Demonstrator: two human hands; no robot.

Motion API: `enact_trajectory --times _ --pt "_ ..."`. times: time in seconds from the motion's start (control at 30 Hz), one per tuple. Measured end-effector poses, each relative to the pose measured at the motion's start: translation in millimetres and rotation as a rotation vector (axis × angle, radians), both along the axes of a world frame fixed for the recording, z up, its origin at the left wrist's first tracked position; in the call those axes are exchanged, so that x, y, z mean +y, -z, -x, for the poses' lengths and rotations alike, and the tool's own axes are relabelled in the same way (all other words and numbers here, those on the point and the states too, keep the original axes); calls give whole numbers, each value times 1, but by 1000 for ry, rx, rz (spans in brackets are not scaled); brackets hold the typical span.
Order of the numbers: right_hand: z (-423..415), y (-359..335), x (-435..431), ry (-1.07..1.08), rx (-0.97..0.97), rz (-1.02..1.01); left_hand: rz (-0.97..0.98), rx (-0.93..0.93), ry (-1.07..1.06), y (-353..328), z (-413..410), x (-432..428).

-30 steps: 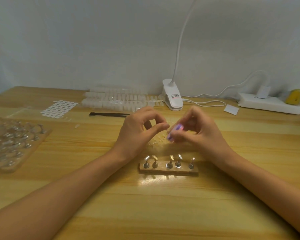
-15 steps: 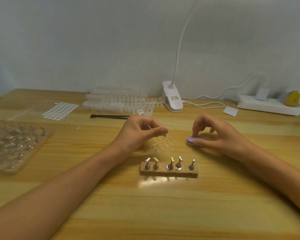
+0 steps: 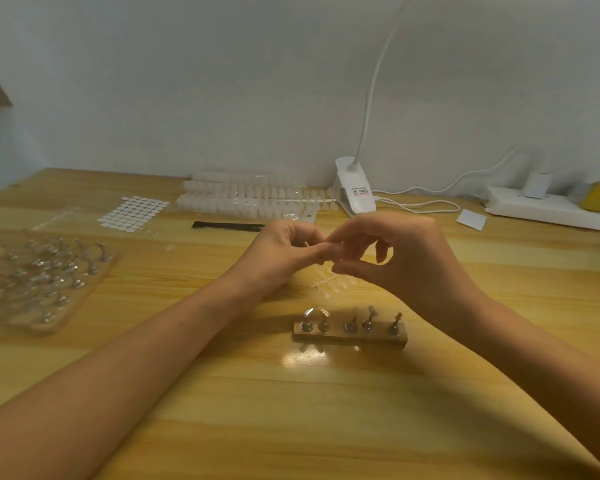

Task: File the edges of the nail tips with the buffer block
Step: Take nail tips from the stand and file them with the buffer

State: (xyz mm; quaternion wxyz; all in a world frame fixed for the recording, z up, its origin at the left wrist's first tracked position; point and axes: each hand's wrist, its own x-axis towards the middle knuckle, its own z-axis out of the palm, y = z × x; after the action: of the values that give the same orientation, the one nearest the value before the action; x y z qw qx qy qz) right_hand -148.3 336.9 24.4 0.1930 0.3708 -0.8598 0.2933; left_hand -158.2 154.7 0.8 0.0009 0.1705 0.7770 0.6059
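**Wooden table, well laden**

On the table [image 3: 326, 427], a five-peg holder block [image 3: 350, 336] sits centre, clear nail tips [image 3: 329, 282] just behind. Left: a tray of metal stands [image 3: 39, 282]. Along the back: sticker sheet [image 3: 134, 209], black tool [image 3: 226, 225], nail-tip packs [image 3: 250, 199], lamp clip [image 3: 355, 192], power strip [image 3: 548, 209].

A small label [image 3: 360, 192] with red and dark print sits on the white lamp clamp [image 3: 350, 180], but it is too blurred to read. No other writing is legible.

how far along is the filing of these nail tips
Done: nothing confirmable; the five holders on the stand look bare. In hand: the left hand pinches a pale piece, likely a nail tip, right hand fingers at it; no buffer block in view. Left: the clear tips on the table.
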Motion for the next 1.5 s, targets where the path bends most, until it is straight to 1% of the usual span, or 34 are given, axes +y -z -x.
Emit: enact_trajectory --times 0.13,0.27,0.43,0.53,0.57,0.7,0.77,0.93,1.17,1.3,1.5 --pt "-4 -14 -6 -22 -55 62 90 -18 56 -19 -3 -10" --pt "-10 -24 -13 -75 -120 138 127 -14 103 -33 -6 -21" --pt "-14 -17 -21 -65 -143 133 211 -66 95 -27 -13 -30" --pt "-19 -12 -19 -31 -116 138 135 -150 82 -16 -23 -36" --pt "-21 -10 -15 -13 -119 147 142 -142 87 -10 -26 -40" --pt "-31 7 -2 36 -198 164 377 -14 188 6 -41 -48" --pt "-37 16 -1 59 -238 152 406 15 192 10 -43 -45" --pt "-43 27 -8 74 -219 86 366 79 109 12 -46 -35" --pt "-44 32 -16 85 -204 122 318 113 24 20 -48 -36" --pt "-43 33 -20 86 -203 114 285 91 15 24 -47 -37" --pt "-41 33 -22 110 -129 68 253 60 21 25 -47 -37"
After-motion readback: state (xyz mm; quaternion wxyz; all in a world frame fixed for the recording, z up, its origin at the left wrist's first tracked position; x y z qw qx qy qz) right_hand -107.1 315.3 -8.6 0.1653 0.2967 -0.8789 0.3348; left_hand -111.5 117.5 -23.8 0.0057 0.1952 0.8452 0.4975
